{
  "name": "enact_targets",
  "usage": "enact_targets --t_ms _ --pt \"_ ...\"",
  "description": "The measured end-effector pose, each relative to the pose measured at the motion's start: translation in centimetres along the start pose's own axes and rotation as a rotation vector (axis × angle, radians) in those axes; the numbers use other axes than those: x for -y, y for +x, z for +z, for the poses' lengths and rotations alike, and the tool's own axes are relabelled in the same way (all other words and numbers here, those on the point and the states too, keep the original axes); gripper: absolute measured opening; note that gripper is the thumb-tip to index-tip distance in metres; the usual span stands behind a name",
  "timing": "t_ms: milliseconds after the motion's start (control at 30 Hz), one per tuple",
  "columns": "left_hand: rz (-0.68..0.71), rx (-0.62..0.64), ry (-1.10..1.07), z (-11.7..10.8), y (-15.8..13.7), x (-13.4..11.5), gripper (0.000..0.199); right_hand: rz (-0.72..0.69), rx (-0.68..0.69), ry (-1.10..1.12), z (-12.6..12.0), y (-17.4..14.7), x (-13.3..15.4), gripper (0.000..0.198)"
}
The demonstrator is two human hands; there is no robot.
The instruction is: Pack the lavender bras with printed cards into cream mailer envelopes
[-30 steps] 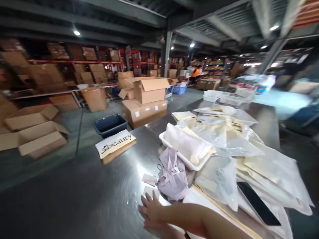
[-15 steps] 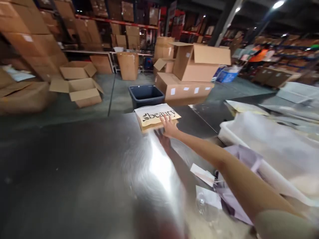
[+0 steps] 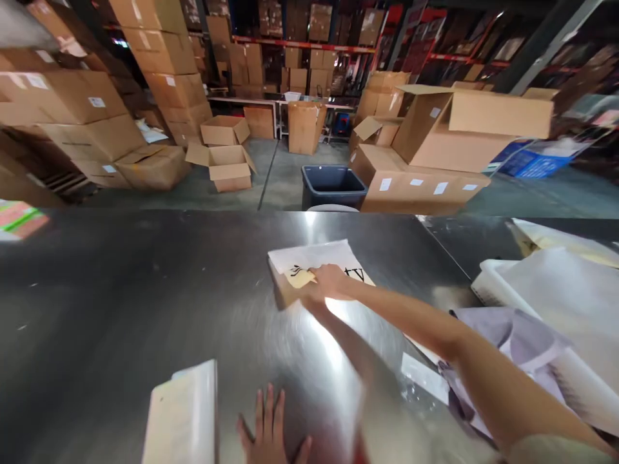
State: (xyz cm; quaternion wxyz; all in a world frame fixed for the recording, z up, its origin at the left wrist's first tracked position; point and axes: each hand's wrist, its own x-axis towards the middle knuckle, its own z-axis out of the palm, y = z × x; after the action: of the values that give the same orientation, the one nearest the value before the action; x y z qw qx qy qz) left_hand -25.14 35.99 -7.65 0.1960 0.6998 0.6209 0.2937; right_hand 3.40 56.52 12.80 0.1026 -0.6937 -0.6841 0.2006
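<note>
A small stack of flat white bags printed with black lettering (image 3: 333, 256) lies on the steel table (image 3: 120, 290), past its middle. My right hand (image 3: 329, 282) reaches out over the stack and pinches the top bag, with a beige corner (image 3: 300, 278) turned up by the fingers. My left hand (image 3: 269, 430) rests flat on the table at the near edge, fingers apart and holding nothing. A white flat packet (image 3: 186, 415) lies just left of it.
A lilac garment (image 3: 507, 335), a white tray (image 3: 488, 283) with clear-bagged goods and a paper tag (image 3: 425, 377) crowd the right side. Beyond the table's far edge stand a dark bin (image 3: 333, 183) and several cardboard boxes (image 3: 425, 190) on the floor.
My right hand left the near tags, reached to the printed bags and now grips the top one, drawn nearer. My head tilted down; my left hand and the white packet came into view.
</note>
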Motion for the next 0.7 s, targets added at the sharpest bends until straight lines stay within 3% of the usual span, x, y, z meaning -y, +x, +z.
enact_targets --t_ms 67,133,200,300,367,500,600,700 --pt "-0.013 0.005 -0.117 -2.2 -0.7 -0.8 0.076 -0.097 0.093 -0.020 -3.3 -4.2 2.6 0.021" --pt "-0.177 -0.055 -0.398 -4.1 -1.1 -2.4 0.097 -0.191 0.155 -0.011 -7.1 -7.0 4.3 0.029" --pt "-0.334 0.003 -0.823 -5.3 -1.8 -4.7 0.109 -0.310 0.255 0.029 -10.2 -8.2 5.5 0.036" --pt "-0.373 0.088 -1.065 -6.1 -3.9 -8.7 0.112 -0.346 0.427 0.165 -11.5 -8.2 7.3 0.036" --pt "-0.520 0.098 -1.106 -6.3 -5.9 -10.6 0.101 -0.224 0.321 0.256 -10.2 -8.2 8.4 0.034" --pt "-0.971 0.101 -1.092 -6.2 -9.9 -11.2 0.046 -0.016 -0.069 0.366 -5.2 -11.3 8.7 0.056" --pt "-1.140 0.150 -1.050 -6.0 -11.9 -10.1 0.025 0.243 -0.246 0.474 -0.1 -17.4 7.2 0.056" --pt "-1.206 0.222 -1.052 -5.5 -12.8 -9.9 0.020 0.560 -0.262 0.603 6.0 -25.0 5.8 0.053"
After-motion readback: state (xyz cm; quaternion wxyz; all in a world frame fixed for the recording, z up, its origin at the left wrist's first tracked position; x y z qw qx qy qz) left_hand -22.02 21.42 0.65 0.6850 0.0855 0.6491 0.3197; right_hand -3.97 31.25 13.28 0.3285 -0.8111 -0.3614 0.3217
